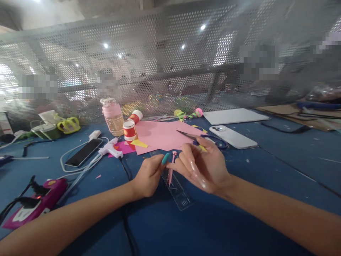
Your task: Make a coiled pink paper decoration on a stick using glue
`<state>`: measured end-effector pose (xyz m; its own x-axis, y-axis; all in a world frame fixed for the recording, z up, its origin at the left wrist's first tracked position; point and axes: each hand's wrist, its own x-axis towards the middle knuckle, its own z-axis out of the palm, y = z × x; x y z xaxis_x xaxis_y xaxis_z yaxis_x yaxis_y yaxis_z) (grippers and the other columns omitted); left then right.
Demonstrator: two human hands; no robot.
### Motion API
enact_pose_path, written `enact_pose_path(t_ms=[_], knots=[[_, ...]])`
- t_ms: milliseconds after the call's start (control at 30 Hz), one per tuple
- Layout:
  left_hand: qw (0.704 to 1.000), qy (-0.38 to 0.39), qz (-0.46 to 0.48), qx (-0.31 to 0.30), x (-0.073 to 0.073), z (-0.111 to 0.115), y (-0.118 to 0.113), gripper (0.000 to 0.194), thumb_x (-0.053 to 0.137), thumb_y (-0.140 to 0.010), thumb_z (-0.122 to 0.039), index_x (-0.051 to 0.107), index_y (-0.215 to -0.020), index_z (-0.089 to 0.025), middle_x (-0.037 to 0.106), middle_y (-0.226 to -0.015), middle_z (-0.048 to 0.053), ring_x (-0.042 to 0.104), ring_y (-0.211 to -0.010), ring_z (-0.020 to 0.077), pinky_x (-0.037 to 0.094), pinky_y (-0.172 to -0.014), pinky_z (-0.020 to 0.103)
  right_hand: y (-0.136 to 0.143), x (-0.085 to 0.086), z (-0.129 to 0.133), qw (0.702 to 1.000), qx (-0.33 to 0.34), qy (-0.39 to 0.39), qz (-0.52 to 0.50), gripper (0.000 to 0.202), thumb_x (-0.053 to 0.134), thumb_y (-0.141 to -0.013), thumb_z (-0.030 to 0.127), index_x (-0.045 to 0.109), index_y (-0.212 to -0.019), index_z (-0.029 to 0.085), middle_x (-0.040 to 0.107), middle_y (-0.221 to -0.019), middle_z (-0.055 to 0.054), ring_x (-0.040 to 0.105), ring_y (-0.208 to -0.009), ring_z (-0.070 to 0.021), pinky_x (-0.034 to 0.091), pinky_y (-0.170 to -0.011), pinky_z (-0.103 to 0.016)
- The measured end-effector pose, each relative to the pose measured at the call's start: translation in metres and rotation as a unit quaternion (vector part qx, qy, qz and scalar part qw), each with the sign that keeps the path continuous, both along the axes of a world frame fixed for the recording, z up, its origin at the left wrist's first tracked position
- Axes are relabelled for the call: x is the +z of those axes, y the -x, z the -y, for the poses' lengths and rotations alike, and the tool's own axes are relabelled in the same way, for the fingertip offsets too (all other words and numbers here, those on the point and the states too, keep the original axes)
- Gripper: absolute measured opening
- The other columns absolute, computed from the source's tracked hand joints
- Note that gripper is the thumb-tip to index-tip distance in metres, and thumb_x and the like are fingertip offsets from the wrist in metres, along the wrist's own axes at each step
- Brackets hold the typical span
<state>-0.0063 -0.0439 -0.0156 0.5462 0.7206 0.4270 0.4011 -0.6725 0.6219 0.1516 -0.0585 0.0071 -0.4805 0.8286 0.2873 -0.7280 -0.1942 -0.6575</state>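
My left hand (150, 174) is closed, its thumb with a teal nail pressed against the curled fingers; what it pinches, if anything, is too small to name. Touching or nearly touching it, my right hand (204, 165) is turned palm up with its fingers partly spread. A thin pink paper strip (171, 172) stands between the hands, over a clear ruler (181, 195); whether a finger holds it is unclear. Behind the right hand lie dark-handled scissors (222, 141), their blades over pink paper sheets (160, 133).
A white glue gun (112, 148), black phone (84, 153) and magenta power strip (37, 204) with cables are at left. Red-and-white cups (130, 131) stand near a pink bottle (113, 117). A white phone (233, 137) lies at right. Metal mesh (160, 67) rises behind.
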Motion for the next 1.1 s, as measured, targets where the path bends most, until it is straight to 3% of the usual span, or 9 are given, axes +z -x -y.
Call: enact_pose_path(t_ms=[267,433,533,633,767,900,1100], knots=[[0.999,0.014,-0.011,-0.027,0.0,-0.003,-0.001,0.029,0.027,-0.089,-0.026,0.037,-0.063,-0.017,0.038,-0.058,-0.003,0.034,-0.056,0.0102,0.03,-0.056,0.025,-0.001,-0.007,0.003,0.989,-0.006,-0.114,0.09,0.047,0.038,-0.078,0.045,0.055,-0.045,0.016,0.047,-0.034,0.0,0.041,-0.027,-0.0097,0.023,-0.029,-0.021],[0.999,-0.011,-0.03,-0.036,0.001,-0.003,0.0,0.029,0.026,-0.089,-0.027,0.035,-0.063,-0.018,0.04,-0.059,-0.002,0.036,-0.057,0.011,0.03,-0.056,0.025,-0.003,-0.009,0.01,0.949,-0.014,-0.22,0.224,0.049,0.038,-0.082,0.044,0.053,-0.046,0.015,0.047,-0.032,0.001,0.037,-0.025,-0.0083,0.025,-0.029,-0.021],[0.998,-0.016,-0.049,-0.026,0.002,-0.002,0.0,0.03,0.026,-0.089,-0.027,0.035,-0.063,-0.018,0.041,-0.06,-0.002,0.037,-0.057,0.0115,0.031,-0.057,0.025,-0.003,-0.007,0.014,0.881,-0.05,-0.358,0.306,0.049,0.035,-0.085,0.037,0.047,-0.043,0.017,0.049,-0.035,0.0,0.042,-0.032,-0.0076,0.04,-0.05,-0.025],[0.997,-0.021,-0.064,-0.022,0.002,-0.002,0.0,0.029,0.026,-0.089,-0.027,0.035,-0.063,-0.018,0.042,-0.061,-0.001,0.038,-0.059,0.0119,0.032,-0.058,0.025,-0.002,-0.008,0.014,0.777,-0.082,-0.506,0.365,0.045,0.036,-0.084,0.034,0.036,-0.042,0.019,0.045,-0.037,0.003,0.039,-0.038,-0.0066,0.039,-0.072,-0.031],[0.995,-0.036,-0.091,-0.02,0.002,-0.003,0.0,0.028,0.026,-0.088,-0.024,0.034,-0.062,-0.019,0.041,-0.061,-0.001,0.037,-0.058,0.0117,0.032,-0.058,0.025,-0.003,-0.013,0.009,0.645,-0.083,-0.62,0.438,0.034,0.034,-0.079,0.031,0.021,-0.049,0.021,0.037,-0.037,0.005,0.033,-0.038,-0.008,0.034,-0.061,-0.029],[0.993,-0.044,-0.11,-0.02,0.004,-0.003,-0.001,0.029,0.028,-0.088,-0.022,0.033,-0.06,-0.019,0.041,-0.06,-0.001,0.036,-0.057,0.0115,0.033,-0.057,0.025,-0.004,-0.015,0.006,0.535,-0.083,-0.697,0.47,0.032,0.041,-0.071,0.03,0.016,-0.052,0.022,0.038,-0.037,0.004,0.037,-0.038,-0.01,0.031,-0.055,-0.029],[0.99,-0.035,-0.134,-0.031,0.011,-0.002,-0.002,0.029,0.028,-0.088,-0.021,0.036,-0.061,-0.018,0.043,-0.061,-0.001,0.037,-0.057,0.0111,0.034,-0.056,0.024,-0.005,-0.018,0.004,0.447,-0.122,-0.763,0.451,0.029,0.049,-0.066,0.029,0.029,-0.048,0.022,0.048,-0.039,0.002,0.043,-0.039,-0.0106,0.03,-0.052,-0.028]])
